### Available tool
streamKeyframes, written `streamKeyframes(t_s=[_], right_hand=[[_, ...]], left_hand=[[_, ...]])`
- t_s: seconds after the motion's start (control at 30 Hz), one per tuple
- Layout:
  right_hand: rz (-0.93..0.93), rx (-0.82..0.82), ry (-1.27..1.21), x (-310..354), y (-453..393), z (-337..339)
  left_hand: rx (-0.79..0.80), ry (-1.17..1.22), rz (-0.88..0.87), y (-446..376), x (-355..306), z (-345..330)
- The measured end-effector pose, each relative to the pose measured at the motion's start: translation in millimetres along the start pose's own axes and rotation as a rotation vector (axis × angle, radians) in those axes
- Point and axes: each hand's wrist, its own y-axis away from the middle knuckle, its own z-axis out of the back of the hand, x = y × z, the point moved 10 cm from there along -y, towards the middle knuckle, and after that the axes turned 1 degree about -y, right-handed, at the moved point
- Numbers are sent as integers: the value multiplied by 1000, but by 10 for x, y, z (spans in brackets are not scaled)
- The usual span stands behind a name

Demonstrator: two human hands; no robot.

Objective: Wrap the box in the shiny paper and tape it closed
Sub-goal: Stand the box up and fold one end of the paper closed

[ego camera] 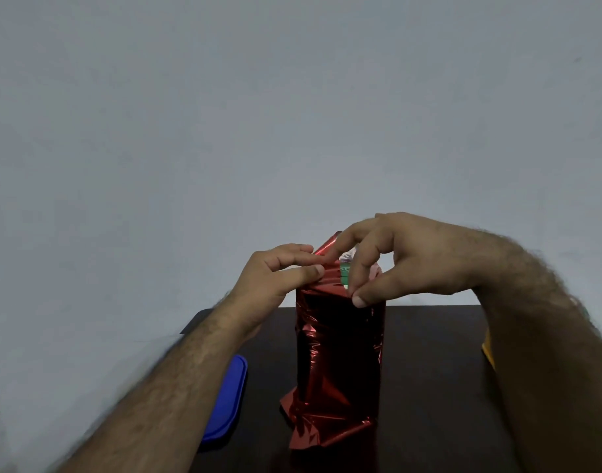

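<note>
One dark table (429,353) w/ blue lid (229,397), grey wall (224,114) behind.

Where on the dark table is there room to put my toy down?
The bare table between the red wrapped box and the right forearm looks free, and so does the strip between the box and the blue lid. It is crowded at the box's top, where the left hand and right hand pinch the shiny paper.
</note>
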Motion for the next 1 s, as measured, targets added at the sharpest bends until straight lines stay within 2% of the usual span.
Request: streamKeyframes(t_s=[0.17,0.43,0.77,1.0], right_hand=[[-19,-1,2,-12,5,10],[-8,-229,-7,-9,-12,184],[-49,-243,10,-51,-63,111],[-79,-512,-30,-120,-33,286]], left_hand=[[92,-99,9,-34,-33,-22],[189,-69,21,-34,-93,-141],[183,-212,-31,-30,-87,-123],[180,-104,7,-41,-44,-130]])
